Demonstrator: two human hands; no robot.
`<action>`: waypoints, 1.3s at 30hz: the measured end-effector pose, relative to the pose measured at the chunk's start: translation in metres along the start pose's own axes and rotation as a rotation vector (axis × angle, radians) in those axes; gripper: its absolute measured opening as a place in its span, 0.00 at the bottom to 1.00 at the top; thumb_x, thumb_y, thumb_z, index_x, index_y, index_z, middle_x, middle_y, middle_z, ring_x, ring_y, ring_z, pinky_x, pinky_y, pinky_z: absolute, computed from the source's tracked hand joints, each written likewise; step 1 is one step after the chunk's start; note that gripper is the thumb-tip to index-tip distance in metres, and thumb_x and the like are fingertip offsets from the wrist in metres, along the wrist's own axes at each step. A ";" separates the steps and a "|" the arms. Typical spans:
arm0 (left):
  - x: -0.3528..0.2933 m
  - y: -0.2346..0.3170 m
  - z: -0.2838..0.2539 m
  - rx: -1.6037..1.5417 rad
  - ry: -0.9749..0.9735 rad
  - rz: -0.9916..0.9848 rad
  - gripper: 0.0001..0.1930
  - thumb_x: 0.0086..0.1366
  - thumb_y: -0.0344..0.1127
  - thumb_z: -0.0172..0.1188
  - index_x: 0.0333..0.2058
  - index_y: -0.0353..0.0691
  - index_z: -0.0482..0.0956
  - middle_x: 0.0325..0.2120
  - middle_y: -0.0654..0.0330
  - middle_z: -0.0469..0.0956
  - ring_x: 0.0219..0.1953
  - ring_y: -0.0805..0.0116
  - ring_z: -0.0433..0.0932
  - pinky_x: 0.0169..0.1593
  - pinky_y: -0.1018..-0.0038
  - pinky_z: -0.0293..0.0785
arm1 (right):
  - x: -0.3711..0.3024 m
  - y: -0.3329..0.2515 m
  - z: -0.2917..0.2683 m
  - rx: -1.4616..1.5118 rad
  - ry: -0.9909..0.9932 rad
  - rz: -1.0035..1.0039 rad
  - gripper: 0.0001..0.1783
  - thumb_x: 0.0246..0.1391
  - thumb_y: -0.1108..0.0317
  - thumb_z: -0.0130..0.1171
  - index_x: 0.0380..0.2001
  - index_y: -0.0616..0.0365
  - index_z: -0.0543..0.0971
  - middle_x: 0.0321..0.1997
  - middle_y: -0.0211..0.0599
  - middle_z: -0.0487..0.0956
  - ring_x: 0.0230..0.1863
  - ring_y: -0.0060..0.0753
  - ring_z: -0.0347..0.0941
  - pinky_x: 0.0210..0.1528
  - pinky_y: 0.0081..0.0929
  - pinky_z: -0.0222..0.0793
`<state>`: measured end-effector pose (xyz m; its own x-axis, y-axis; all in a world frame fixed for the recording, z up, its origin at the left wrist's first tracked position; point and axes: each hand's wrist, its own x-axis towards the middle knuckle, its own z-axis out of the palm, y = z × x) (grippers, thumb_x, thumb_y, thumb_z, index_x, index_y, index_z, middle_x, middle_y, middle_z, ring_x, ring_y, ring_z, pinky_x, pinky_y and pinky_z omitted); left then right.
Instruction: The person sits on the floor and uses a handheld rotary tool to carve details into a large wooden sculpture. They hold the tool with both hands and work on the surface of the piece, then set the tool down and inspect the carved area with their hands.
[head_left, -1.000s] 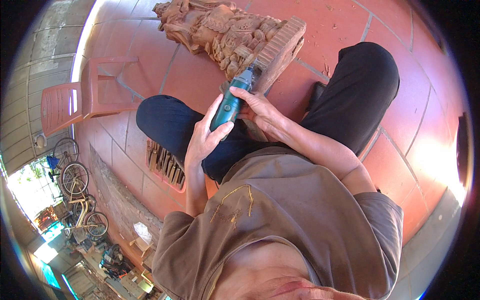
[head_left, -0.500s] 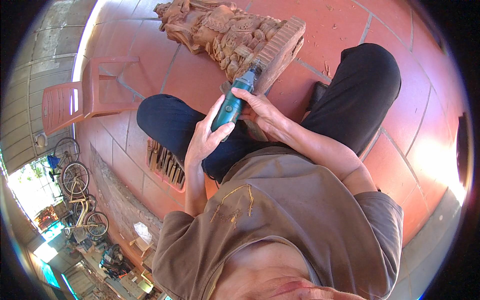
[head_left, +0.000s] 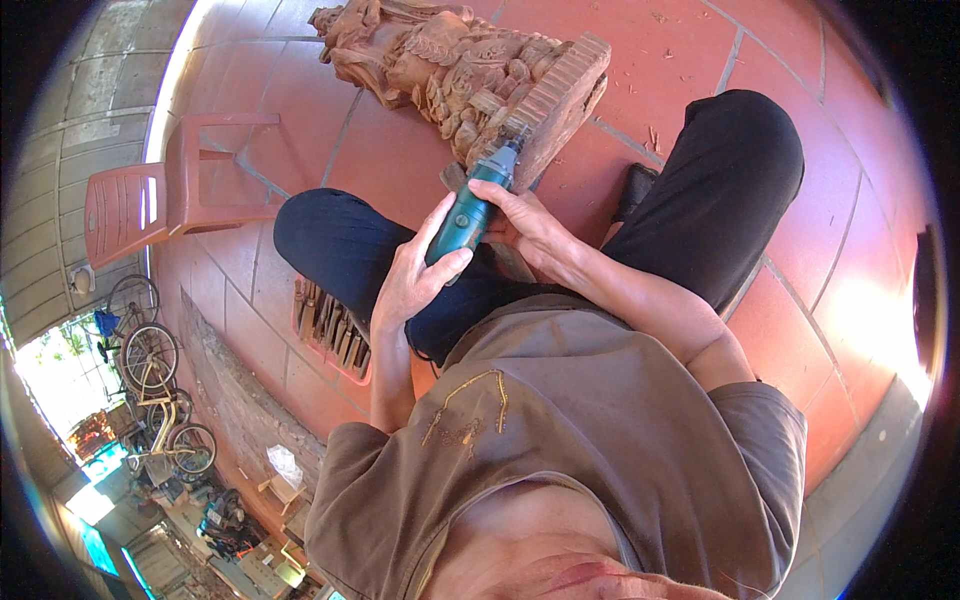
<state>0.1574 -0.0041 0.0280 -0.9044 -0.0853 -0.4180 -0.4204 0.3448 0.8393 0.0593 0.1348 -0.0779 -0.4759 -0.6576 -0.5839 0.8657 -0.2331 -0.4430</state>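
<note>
A teal power tool [head_left: 470, 205] is gripped in both of my hands above my lap. My left hand [head_left: 415, 280] wraps its rear end, and my right hand [head_left: 525, 222] holds its middle from the right. The tool's nose touches the ridged base of a carved wooden statue [head_left: 460, 70], which lies on its side on the red tiled floor [head_left: 690, 50]. I sit with my dark-trousered legs spread on either side of the statue's base.
A red plastic chair [head_left: 165, 190] lies tipped on the floor to the left. A red tray of carving chisels [head_left: 335, 335] sits by my left thigh. A dark small object [head_left: 635, 190] lies beside my right knee. Bicycles [head_left: 150, 380] stand below the ledge at the left.
Both hands and the tool have barely shifted; the tool's nose stays on the statue's base.
</note>
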 end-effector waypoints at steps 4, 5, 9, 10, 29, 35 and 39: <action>0.000 -0.001 0.000 0.001 -0.012 0.011 0.38 0.63 0.41 0.61 0.68 0.38 0.57 0.36 0.58 0.76 0.32 0.76 0.73 0.37 0.77 0.71 | -0.003 0.000 0.000 0.007 0.011 -0.001 0.33 0.46 0.47 0.71 0.47 0.60 0.73 0.38 0.37 0.80 0.37 0.33 0.79 0.45 0.34 0.74; 0.000 -0.002 0.000 0.008 -0.015 0.024 0.38 0.62 0.41 0.61 0.68 0.38 0.57 0.38 0.58 0.76 0.32 0.77 0.72 0.37 0.78 0.70 | -0.005 0.001 0.001 0.009 0.022 -0.003 0.33 0.46 0.47 0.71 0.47 0.60 0.73 0.38 0.37 0.80 0.37 0.33 0.79 0.45 0.34 0.74; 0.001 -0.006 0.000 0.008 -0.008 0.050 0.38 0.62 0.40 0.61 0.68 0.37 0.57 0.42 0.58 0.75 0.34 0.77 0.73 0.38 0.79 0.70 | -0.002 0.005 -0.001 0.019 0.038 -0.008 0.32 0.46 0.47 0.71 0.46 0.60 0.74 0.37 0.36 0.80 0.35 0.32 0.78 0.42 0.33 0.75; 0.000 -0.007 0.000 0.010 0.000 0.061 0.38 0.62 0.40 0.61 0.68 0.37 0.58 0.39 0.58 0.76 0.33 0.76 0.73 0.38 0.78 0.70 | -0.002 0.006 -0.001 0.014 0.038 -0.007 0.32 0.47 0.47 0.71 0.46 0.60 0.74 0.37 0.36 0.80 0.35 0.32 0.79 0.42 0.33 0.75; -0.005 -0.010 -0.001 -0.076 0.114 -0.026 0.38 0.61 0.36 0.64 0.68 0.39 0.58 0.39 0.57 0.77 0.33 0.76 0.74 0.39 0.76 0.73 | 0.005 -0.004 0.014 -0.071 -0.021 0.018 0.33 0.47 0.47 0.70 0.46 0.63 0.75 0.39 0.41 0.80 0.39 0.35 0.80 0.44 0.36 0.77; -0.031 -0.027 -0.007 -0.045 0.187 0.047 0.41 0.58 0.35 0.66 0.68 0.39 0.57 0.50 0.53 0.75 0.46 0.71 0.76 0.49 0.74 0.73 | -0.007 0.007 0.025 -0.152 -0.212 0.066 0.42 0.49 0.42 0.69 0.56 0.61 0.68 0.49 0.43 0.78 0.48 0.37 0.78 0.55 0.41 0.74; -0.050 -0.025 -0.011 -0.248 0.228 0.001 0.43 0.57 0.37 0.66 0.68 0.36 0.57 0.55 0.52 0.72 0.53 0.69 0.73 0.55 0.73 0.70 | -0.012 0.010 0.027 -0.201 -0.402 0.121 0.48 0.51 0.39 0.66 0.62 0.64 0.62 0.58 0.49 0.72 0.60 0.42 0.70 0.61 0.42 0.70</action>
<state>0.2128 -0.0191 0.0316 -0.8860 -0.3015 -0.3523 -0.3991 0.1093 0.9103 0.0779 0.1208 -0.0573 -0.2407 -0.9065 -0.3469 0.8453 -0.0202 -0.5339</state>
